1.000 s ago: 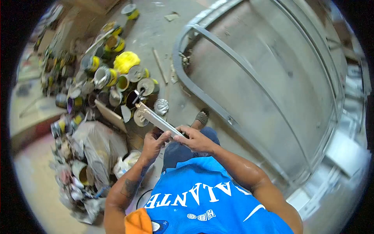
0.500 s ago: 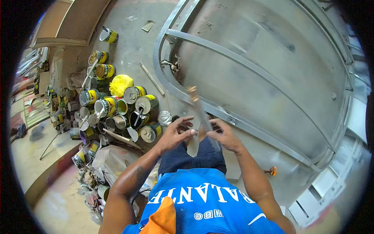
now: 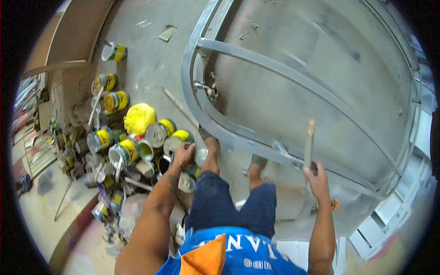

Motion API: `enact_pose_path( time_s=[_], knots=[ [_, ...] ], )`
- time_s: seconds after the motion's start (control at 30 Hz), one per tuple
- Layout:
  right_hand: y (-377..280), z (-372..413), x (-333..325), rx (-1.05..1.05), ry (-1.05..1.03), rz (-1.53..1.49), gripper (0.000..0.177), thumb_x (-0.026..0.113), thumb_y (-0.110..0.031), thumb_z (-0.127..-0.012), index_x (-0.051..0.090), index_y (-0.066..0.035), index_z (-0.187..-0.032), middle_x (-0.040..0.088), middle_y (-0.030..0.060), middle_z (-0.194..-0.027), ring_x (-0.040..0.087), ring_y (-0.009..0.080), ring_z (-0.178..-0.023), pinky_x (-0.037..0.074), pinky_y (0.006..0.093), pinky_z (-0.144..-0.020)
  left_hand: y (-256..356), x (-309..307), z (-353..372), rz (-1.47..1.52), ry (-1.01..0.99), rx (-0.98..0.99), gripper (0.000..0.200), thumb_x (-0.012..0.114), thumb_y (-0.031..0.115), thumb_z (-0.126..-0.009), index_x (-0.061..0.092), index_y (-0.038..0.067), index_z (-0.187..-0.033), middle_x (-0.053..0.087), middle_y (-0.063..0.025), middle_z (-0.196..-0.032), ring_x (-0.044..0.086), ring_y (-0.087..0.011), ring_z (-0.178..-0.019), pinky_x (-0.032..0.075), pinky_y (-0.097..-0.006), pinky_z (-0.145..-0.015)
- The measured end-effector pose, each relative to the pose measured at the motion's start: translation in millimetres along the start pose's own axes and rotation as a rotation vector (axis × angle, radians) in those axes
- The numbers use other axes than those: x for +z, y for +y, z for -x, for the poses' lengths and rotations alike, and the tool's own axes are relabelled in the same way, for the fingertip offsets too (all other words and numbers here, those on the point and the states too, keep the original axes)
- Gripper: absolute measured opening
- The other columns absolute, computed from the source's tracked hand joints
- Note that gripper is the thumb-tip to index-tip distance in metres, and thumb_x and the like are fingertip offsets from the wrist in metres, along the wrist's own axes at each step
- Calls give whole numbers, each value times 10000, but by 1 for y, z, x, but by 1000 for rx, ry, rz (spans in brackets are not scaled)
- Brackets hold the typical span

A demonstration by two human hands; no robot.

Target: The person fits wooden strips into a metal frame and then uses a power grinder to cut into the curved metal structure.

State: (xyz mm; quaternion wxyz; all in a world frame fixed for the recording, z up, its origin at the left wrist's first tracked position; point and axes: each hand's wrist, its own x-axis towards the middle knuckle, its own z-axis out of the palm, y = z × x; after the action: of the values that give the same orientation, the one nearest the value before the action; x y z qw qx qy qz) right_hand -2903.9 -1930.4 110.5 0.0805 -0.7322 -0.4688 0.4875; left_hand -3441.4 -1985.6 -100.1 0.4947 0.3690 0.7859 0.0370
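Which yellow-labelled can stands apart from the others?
The topmost can, standing alone; the other yellow-labelled cans crowd lower, nearer the left hand.

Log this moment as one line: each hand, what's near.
left hand: by cans, grip unclear | right hand: holding stick | frame: ahead, right of cans

Right fingers part-hide the stick; orange cloth cut off

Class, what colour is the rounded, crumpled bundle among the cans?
The bundle is bright yellow, and it shows best in the head view.
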Motion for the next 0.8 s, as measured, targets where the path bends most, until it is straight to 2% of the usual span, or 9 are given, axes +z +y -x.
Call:
enact_pose_path(
  time_s=[0.03, 0.17, 0.3, 0.43, 0.6, 0.63, 0.73, 0.77, 0.8],
  knots=[
    [13, -3, 14, 13, 13, 12, 465, 664, -242, -910, 539, 23, -1271, 616, 126, -1143, 590, 213, -1029, 463, 348, -936, -25, 1, -36, -53, -6, -32, 638, 708, 442, -865, 603, -81, -1215, 649, -290, -1150, 636, -419, -1056, 494, -449, -931],
    [40, -9, 78, 239, 78, -56, 422, 650, -180, -912, 528, 8, -1269, 601, 105, -1128, 575, 204, -1042, 453, 341, -947, -53, -12, -152, -528, -9, 133, 851, 747, 444, -814, 393, -36, -1422, 428, -302, -1406, 482, -445, -1257, 429, -490, -1040],
    [47, -22, 132, 390, 115, -117, 397, 651, -140, -908, 532, -3, -1261, 597, 76, -1071, 564, 164, -987, 458, 321, -905, -64, -10, -277, -749, 76, 589, 840, 769, 422, -784, 404, 44, -1439, 450, -242, -1417, 428, -416, -1303, 337, -475, -1125],
    [43, -49, 170, 436, 144, -77, 403, 657, -141, -900, 536, 6, -1255, 596, 66, -1030, 557, 148, -933, 463, 315, -864, -12, 14, -348, -504, 150, 955, 968, 802, 434, -726, 361, 79, -1511, 340, -167, -1561, 284, -341, -1457, 226, -500, -1192],
    [28, -73, 200, 461, 144, -82, 392, 663, -163, -884, 543, 4, -1218, 573, 54, -1019, 529, 133, -905, 439, 295, -856, 40, 65, -382, -811, 73, 840, 1203, 831, 556, -660, 185, 134, -1584, 314, -137, -1593, 155, -295, -1527, 129, -508, -1219],
    [28, -72, 203, 477, 141, -77, 392, 663, -163, -884, 543, 4, -1218, 573, 54, -1019, 529, 133, -905, 439, 295, -856, 38, 76, -391, -804, 208, 925, 1164, 845, 524, -652, 242, 119, -1561, 440, -129, -1492, 309, -290, -1452, 188, -487, -1192],
    [23, -78, 209, 432, 128, -68, 390, 674, -177, -878, 548, -1, -1202, 558, 51, -1037, 516, 132, -924, 427, 295, -858, 49, 83, -398, -875, -35, 737, 1094, 842, 493, -661, 301, 111, -1532, 559, -105, -1300, 471, -266, -1259, 272, -468, -1122],
    [17, -81, 212, 429, 122, -90, 390, 675, -177, -873, 549, -3, -1198, 552, 48, -1042, 512, 133, -934, 425, 299, -865, 40, 87, -403, -825, 110, 863, 1011, 849, 467, -654, 388, 96, -1475, 617, -66, -1037, 542, -232, -1041, 351, -431, -1003],
    [12, -84, 214, 424, 114, -116, 390, 675, -176, -867, 550, -5, -1194, 546, 46, -1047, 509, 135, -945, 423, 304, -871, 31, 88, -406, -824, 110, 864, 1011, 849, 467, -654, 388, 96, -1475, 617, -66, -1037, 542, -232, -1041, 351, -431, -1003]
  ],
)
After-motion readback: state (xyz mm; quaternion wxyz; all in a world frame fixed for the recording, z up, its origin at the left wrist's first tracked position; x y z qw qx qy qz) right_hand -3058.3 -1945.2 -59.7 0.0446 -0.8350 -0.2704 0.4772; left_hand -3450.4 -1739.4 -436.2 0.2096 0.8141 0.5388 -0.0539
